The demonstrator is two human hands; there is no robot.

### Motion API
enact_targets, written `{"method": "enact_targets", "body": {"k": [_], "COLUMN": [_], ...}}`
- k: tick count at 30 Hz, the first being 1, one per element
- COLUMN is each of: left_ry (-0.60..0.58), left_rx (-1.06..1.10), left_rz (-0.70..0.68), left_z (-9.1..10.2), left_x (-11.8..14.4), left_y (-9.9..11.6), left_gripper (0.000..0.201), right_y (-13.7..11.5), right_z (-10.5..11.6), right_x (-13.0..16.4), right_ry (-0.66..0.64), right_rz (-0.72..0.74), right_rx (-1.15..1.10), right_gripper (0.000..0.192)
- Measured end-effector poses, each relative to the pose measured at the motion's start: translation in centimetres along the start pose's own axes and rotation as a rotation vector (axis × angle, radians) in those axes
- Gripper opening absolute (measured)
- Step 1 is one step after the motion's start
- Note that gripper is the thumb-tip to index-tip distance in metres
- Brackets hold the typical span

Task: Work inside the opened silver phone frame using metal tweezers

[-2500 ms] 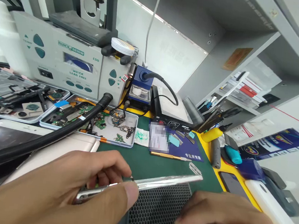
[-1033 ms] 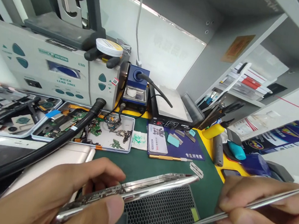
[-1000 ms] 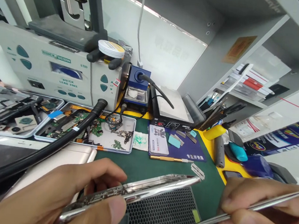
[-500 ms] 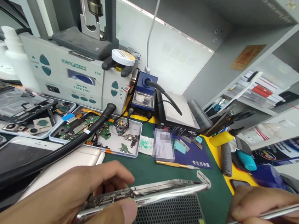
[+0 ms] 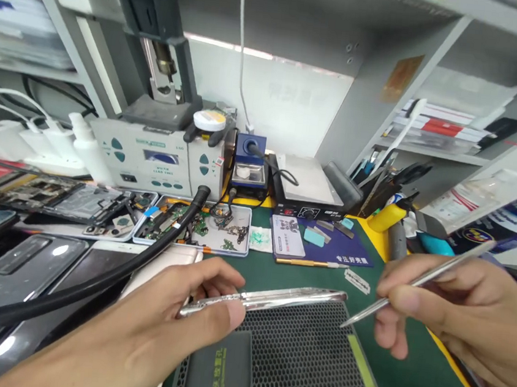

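My left hand [image 5: 152, 330] grips a thin silver phone frame [image 5: 289, 297] edge-on, thumb on its near side, fingers behind, above a black perforated mat [image 5: 301, 358]. My right hand [image 5: 468, 308] pinches metal tweezers [image 5: 415, 284]; their tip points left and down, a short gap from the frame's right end. A small razor blade [image 5: 357, 281] lies on the green mat [image 5: 272, 275] just beyond the tweezers' tip.
A grey rework station [image 5: 151, 157] and a blue soldering-iron stand [image 5: 248, 165] stand at the back. White trays of phone parts [image 5: 238, 250] lie before them, crossed by a black hose [image 5: 91, 287]. Phones [image 5: 24, 261] lie left; tools [image 5: 390, 216] and shelves sit right.
The view has pulled back and up, showing more bench and shelves. My right hand rose and moved left, bringing the tweezers' tip nearer the frame's end. The left hand still holds the frame.
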State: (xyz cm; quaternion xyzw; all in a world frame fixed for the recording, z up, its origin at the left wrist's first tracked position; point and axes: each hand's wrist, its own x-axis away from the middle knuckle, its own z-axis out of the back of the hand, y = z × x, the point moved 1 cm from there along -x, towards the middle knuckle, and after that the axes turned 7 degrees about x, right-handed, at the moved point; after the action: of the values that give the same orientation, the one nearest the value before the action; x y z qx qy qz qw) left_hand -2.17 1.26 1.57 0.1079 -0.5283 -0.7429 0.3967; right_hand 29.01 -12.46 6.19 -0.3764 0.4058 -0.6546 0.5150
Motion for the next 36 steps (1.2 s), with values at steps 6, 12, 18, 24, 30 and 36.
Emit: {"method": "enact_targets", "body": {"k": [6, 12, 18, 24, 30, 36], "left_ry": [-0.017, 0.012, -0.011, -0.016, -0.126, -0.162], "left_rx": [-0.025, -0.161, -0.236, -0.323, -0.467, -0.554], "left_rz": [0.006, -0.130, -0.180, -0.160, -0.169, -0.286], "left_z": [-0.6, -1.6, -1.8, -2.0, -1.7, -2.2], "left_x": [0.9, 2.3, 2.5, 2.5, 2.5, 2.7], "left_y": [1.5, 3.0, 3.3, 3.1, 4.2, 3.5], "left_gripper": [0.049, 0.051, 0.050, 0.055, 0.061, 0.060], "right_y": [-1.6, -1.2, -0.5, -0.8, -0.4, 0.0], "right_z": [-1.5, -2.3, -2.8, -3.0, -3.3, -3.3], "right_x": [-0.6, -1.6, -2.4, -2.4, -2.5, -2.7], "right_ry": [-0.139, -0.206, -0.219, -0.222, -0.241, -0.256], "right_rz": [0.060, 0.085, 0.090, 0.067, 0.056, 0.055], "right_rx": [-0.164, -0.183, -0.233, -0.248, -0.252, -0.262], "right_gripper": [0.011, 0.023, 0.025, 0.030, 0.031, 0.031]}}
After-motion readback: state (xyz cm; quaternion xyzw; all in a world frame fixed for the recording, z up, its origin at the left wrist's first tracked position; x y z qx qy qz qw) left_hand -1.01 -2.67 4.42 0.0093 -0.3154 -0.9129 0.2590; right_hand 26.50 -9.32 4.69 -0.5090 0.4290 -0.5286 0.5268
